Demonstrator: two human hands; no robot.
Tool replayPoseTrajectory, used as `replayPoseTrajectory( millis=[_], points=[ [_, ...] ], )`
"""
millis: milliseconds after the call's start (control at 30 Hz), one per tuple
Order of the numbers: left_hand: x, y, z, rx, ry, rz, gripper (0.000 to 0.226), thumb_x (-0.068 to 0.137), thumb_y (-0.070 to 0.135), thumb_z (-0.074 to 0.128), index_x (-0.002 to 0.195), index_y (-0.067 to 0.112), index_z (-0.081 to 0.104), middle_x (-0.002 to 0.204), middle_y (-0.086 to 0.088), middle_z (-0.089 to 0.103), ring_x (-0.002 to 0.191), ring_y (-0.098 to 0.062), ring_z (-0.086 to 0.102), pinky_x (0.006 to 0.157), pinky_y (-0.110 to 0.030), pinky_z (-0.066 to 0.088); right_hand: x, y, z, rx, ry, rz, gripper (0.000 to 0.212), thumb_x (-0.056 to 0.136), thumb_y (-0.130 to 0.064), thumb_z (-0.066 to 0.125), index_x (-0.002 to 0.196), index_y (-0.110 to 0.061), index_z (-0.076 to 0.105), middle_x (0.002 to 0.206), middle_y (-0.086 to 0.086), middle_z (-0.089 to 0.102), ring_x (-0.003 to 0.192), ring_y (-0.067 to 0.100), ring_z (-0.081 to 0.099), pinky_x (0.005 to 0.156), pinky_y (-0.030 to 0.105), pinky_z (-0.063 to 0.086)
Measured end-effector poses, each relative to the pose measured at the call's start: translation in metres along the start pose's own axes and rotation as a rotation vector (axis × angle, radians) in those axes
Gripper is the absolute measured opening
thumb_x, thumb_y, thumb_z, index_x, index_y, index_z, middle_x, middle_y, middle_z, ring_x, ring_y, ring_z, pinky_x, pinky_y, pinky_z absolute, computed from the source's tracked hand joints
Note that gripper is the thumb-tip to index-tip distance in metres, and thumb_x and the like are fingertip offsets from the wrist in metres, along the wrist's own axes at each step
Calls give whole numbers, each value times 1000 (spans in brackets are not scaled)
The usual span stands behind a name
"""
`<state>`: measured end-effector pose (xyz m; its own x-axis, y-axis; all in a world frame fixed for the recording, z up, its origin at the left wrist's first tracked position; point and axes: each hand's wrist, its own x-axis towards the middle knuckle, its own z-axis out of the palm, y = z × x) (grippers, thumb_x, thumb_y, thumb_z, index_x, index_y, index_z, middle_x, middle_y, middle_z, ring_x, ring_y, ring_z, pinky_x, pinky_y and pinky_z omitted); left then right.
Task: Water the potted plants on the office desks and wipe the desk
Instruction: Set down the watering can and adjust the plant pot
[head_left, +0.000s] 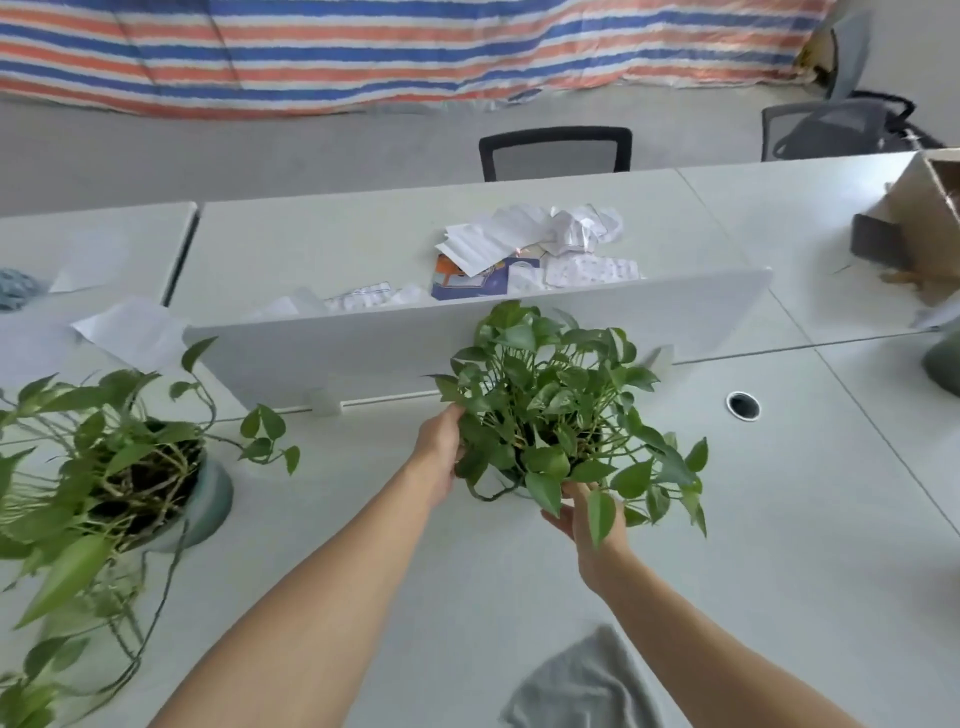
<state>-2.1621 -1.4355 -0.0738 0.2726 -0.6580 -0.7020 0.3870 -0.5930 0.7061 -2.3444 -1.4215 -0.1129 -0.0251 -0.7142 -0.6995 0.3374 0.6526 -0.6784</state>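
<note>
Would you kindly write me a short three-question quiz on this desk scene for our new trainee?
1. True or false: the grey cloth lies beyond the white divider.
2. How many hands reach the centre plant? A none; B one; C two.
3. Fill in: the crumpled papers lie ____ the divider.
Key: 1 false, it lies at the near edge of the desk. 2 C: the left hand and right hand flank it, with the fingers hidden among the leaves. 3 beyond.
</note>
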Motion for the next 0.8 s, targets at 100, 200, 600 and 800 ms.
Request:
replayPoseTrajectory(
  millis=[100,200,600,800],
  points=[
    [-6,-4,-40,-17,112,29,29,96,31,48,98,10,69,101,-11,73,94,-26,67,92,-36,52,-2,19,25,-77,-96,33,24,98,0,49,116,0,65,88,8,72,72,24,73,59,26,61],
    [-17,-7,-82,-60,216,44,28,97,27,44,95,11,67,101,-12,72,91,-25,66,85,-34,54,-4,40,57,-189,-180,61,20,94,-1,53,109,-3,66,94,11,70,86,29,69,69,28,62],
    [-49,-30,-182,-275,382,108,28,99,39,47,106,17,63,97,-8,72,100,-31,66,98,-49,50,-11,85,134,-493,-467,50,29,103,-13,45,125,0,59,114,11,67,93,24,68,62,26,61],
    [-66,-75,-174,-419,476,32,58,100,56,24,130,14,48,115,-24,63,104,-40,63,88,-48,52,-26,76,75,-929,-416,-283,10,100,-25,56,100,-16,61,101,-2,67,87,18,73,76,43,59]
  ],
)
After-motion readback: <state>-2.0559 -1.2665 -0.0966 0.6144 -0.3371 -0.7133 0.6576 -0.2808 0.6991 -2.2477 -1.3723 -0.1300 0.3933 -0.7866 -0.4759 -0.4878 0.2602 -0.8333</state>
